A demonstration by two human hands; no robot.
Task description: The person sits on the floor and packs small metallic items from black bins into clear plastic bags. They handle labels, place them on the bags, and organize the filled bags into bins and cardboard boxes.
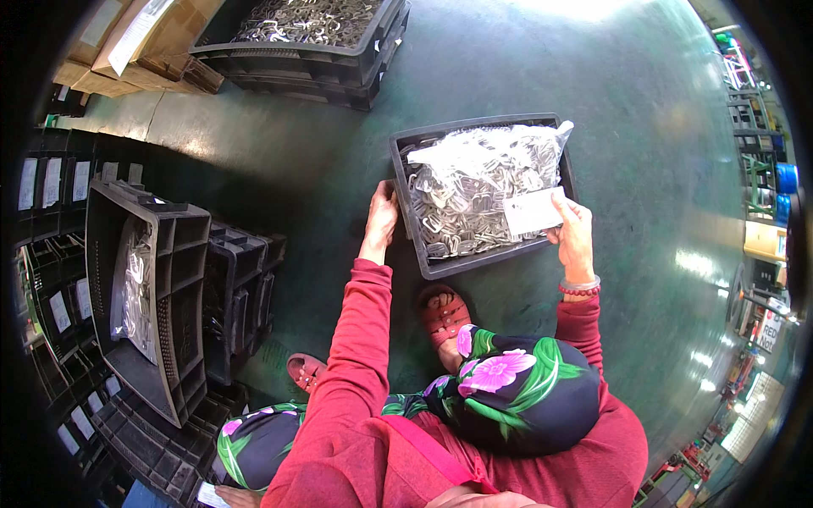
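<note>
A black plastic crate (501, 264) in front of me holds many small metal buckles (461, 224), with a clear plastic bag (491, 144) bunched over its far part. At the crate's left side, my left hand (381, 218) is closed on the wall, its fingers partly hidden. My right hand (574, 233) pinches a white card (532, 210) between thumb and fingers, over the crate's near right corner. The card covers some of the buckles.
Another crate (288, 51) full of metal pieces stands at the far left beside cardboard boxes (161, 42). Close on my left, a tilted black crate (182, 296) rests by stacked crates (241, 296). My sandalled foot (445, 317) is just below the middle crate.
</note>
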